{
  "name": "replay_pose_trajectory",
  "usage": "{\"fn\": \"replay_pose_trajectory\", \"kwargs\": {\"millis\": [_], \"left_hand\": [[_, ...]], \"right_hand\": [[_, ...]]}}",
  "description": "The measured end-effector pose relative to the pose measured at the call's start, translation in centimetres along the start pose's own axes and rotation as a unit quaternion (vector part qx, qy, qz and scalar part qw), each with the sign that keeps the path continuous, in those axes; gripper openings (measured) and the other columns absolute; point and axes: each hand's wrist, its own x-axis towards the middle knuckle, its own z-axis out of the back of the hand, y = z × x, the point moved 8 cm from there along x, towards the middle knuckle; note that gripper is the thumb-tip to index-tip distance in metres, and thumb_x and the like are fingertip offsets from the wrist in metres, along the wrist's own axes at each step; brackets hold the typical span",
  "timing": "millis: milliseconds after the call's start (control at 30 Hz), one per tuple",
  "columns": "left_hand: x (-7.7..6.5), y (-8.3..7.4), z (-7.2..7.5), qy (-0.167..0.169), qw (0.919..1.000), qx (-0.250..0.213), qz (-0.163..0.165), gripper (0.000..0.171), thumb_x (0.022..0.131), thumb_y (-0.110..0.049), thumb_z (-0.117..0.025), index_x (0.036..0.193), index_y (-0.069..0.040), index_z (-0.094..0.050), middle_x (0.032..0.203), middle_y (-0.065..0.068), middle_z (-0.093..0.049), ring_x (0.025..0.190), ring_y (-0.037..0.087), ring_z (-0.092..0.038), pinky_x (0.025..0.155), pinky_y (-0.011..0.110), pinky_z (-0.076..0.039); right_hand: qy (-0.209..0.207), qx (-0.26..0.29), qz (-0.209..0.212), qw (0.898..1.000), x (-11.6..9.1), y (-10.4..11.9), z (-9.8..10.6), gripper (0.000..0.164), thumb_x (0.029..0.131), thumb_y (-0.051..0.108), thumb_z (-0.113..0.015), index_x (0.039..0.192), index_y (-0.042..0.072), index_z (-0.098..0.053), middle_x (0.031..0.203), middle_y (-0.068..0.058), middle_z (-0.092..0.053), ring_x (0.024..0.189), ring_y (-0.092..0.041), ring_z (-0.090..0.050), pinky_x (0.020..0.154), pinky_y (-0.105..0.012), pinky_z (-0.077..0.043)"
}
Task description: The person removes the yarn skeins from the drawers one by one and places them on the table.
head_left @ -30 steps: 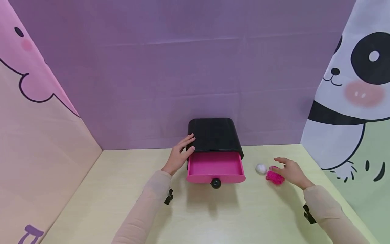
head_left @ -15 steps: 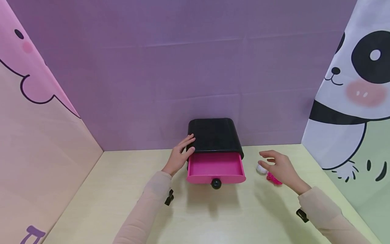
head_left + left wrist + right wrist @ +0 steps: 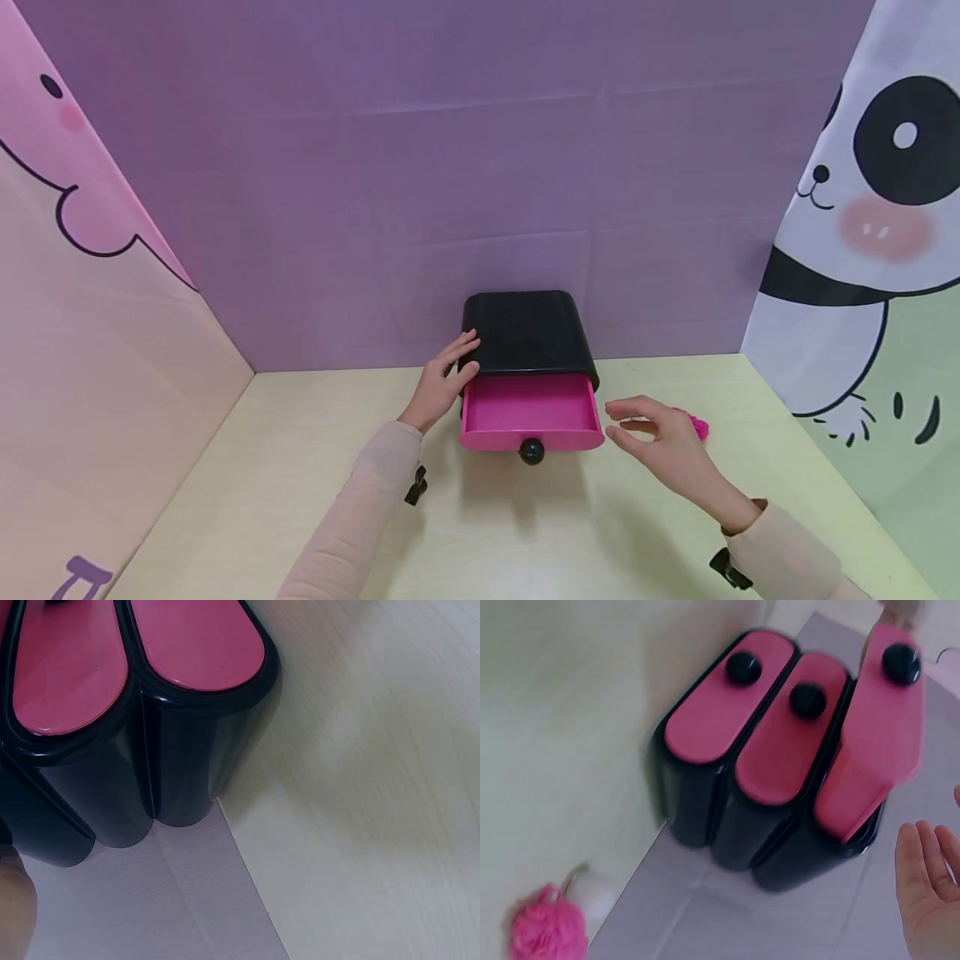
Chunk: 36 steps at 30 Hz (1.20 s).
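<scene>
A small black drawer unit (image 3: 525, 333) with pink drawers stands against the back wall. Its top drawer (image 3: 532, 404) is pulled out, and the inside looks bare. My left hand (image 3: 438, 383) rests with extended fingers on the unit's left side and top edge. Just off the drawer's right front corner hovers my right hand (image 3: 663, 442), thumb and fingers apart, nothing visible between them. Behind it a bright pink mesh puff (image 3: 701, 427) partly shows. A white ball (image 3: 591, 894) lies beside the puff in the right wrist view; the right hand hides it in the head view.
Two lower drawers (image 3: 731, 697) are pushed in, each with a round black knob. The pale wooden table (image 3: 322, 467) meets a purple back wall (image 3: 337, 208). Printed side panels (image 3: 847, 333) bound it left and right.
My right hand has moved left from over the pink puff, past the white ball, to beside the open drawer. The left hand and drawer unit have stayed still.
</scene>
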Motion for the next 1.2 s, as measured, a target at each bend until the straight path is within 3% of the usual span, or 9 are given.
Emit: {"fn": "replay_pose_trajectory", "kwargs": {"millis": [167, 400, 500, 667, 833, 967, 1067, 1200], "left_hand": [[-0.2, -0.4, -0.1, 0.005, 0.9999, -0.006, 0.013, 0.045, 0.092, -0.027, -0.055, 0.134, -0.012, -0.049, 0.147, -0.003, -0.036, 0.14, 0.015, -0.022, 0.113, 0.044, -0.019], [-1.0, -3.3, 0.0, 0.017, 0.9997, 0.002, 0.017, 0.044, 0.093, -0.016, -0.053, 0.134, -0.001, -0.046, 0.147, 0.009, -0.033, 0.14, 0.025, -0.02, 0.113, 0.047, -0.019], [-0.9, -3.1, 0.0, 0.018, 0.9997, 0.003, 0.014, 0.044, 0.093, -0.017, -0.053, 0.134, -0.001, -0.046, 0.147, 0.009, -0.033, 0.14, 0.025, -0.02, 0.112, 0.049, -0.019], [-0.2, -0.9, -0.1, 0.009, 0.9999, -0.002, 0.011, 0.044, 0.092, -0.024, -0.055, 0.134, -0.011, -0.048, 0.147, -0.001, -0.035, 0.14, 0.017, -0.021, 0.113, 0.045, -0.019], [0.0, 0.0, -0.2, 0.0, 1.0, -0.001, 0.005, 0.044, 0.092, -0.027, -0.055, 0.133, -0.013, -0.05, 0.146, -0.005, -0.036, 0.14, 0.014, -0.022, 0.113, 0.045, -0.02], [0.1, 0.0, -0.3, -0.003, 1.0, 0.0, 0.005, 0.044, 0.092, -0.028, -0.055, 0.133, -0.015, -0.05, 0.146, -0.007, -0.037, 0.139, 0.013, -0.022, 0.113, 0.043, -0.02], [0.1, 0.1, -0.3, -0.003, 1.0, 0.0, 0.008, 0.044, 0.092, -0.028, -0.055, 0.133, -0.015, -0.05, 0.146, -0.006, -0.036, 0.139, 0.013, -0.022, 0.113, 0.044, -0.02], [0.2, 0.2, -0.2, -0.002, 0.9999, -0.006, 0.013, 0.044, 0.092, -0.028, -0.055, 0.134, -0.015, -0.049, 0.146, -0.006, -0.036, 0.14, 0.013, -0.021, 0.113, 0.044, -0.019]], "right_hand": [[0.009, 0.029, 0.021, 0.999, -1.0, 1.2, -1.6, 0.027, 0.076, 0.005, -0.072, 0.103, 0.003, -0.066, 0.096, -0.007, -0.067, 0.086, -0.016, -0.065, 0.076, -0.027, -0.055], [-0.012, 0.105, 0.022, 0.994, -2.1, 1.7, -4.6, 0.028, 0.073, 0.0, -0.073, 0.101, 0.002, -0.069, 0.096, -0.009, -0.068, 0.087, -0.011, -0.065, 0.073, -0.026, -0.055], [-0.031, 0.131, 0.028, 0.99, -2.2, 1.7, -5.8, 0.031, 0.072, -0.003, -0.073, 0.103, 0.0, -0.068, 0.098, -0.012, -0.067, 0.087, -0.004, -0.063, 0.074, -0.027, -0.055], [-0.057, 0.141, 0.029, 0.988, -1.9, 1.3, -7.3, 0.037, 0.069, -0.004, -0.075, 0.106, 0.001, -0.068, 0.1, -0.009, -0.067, 0.089, -0.002, -0.062, 0.077, -0.031, -0.055], [-0.098, 0.079, 0.106, 0.986, -1.9, 2.2, -8.0, 0.041, 0.063, -0.002, -0.08, 0.102, 0.001, -0.069, 0.094, -0.005, -0.066, 0.082, -0.014, -0.066, 0.072, -0.027, -0.055], [-0.142, 0.004, 0.177, 0.974, -2.2, 3.3, -8.1, 0.042, 0.056, 0.003, -0.084, 0.097, 0.002, -0.071, 0.087, -0.003, -0.063, 0.073, -0.014, -0.066, 0.066, -0.022, -0.055], [-0.161, -0.025, 0.196, 0.967, -2.1, 3.7, -8.1, 0.041, 0.055, 0.004, -0.085, 0.093, 0.002, -0.072, 0.084, -0.002, -0.062, 0.07, -0.013, -0.065, 0.065, -0.017, -0.053], [-0.167, -0.031, 0.195, 0.966, -1.8, 3.8, -8.2, 0.037, 0.056, 0.004, -0.085, 0.091, 0.002, -0.072, 0.08, -0.002, -0.061, 0.069, -0.01, -0.064, 0.064, -0.016, -0.053]]}}
